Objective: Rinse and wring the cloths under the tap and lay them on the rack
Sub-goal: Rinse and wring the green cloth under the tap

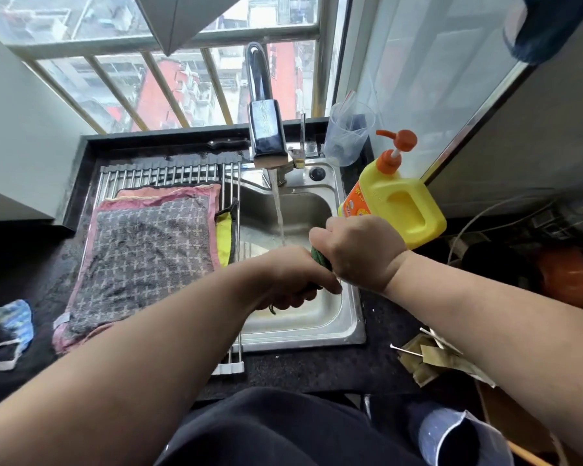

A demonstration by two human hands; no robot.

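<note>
- Green cloth (pixel 319 257): we note left hand (pixel 293 280) and right hand (pixel 360 253) both clenched round it, above the sink (pixel 352 331).
- Tap (pixel 265 129) running; grey cloth (pixel 142 257) lies on rack (pixel 169 171).

grey cross-patterned towel (pixel 145 257), yellow bottle (pixel 401 210), green cloth (pixel 320 257)

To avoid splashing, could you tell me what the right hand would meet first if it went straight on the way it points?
Probably the water stream, just left of the right hand; beyond it, the yellow cloth on the rack. Depth is unclear.
</note>
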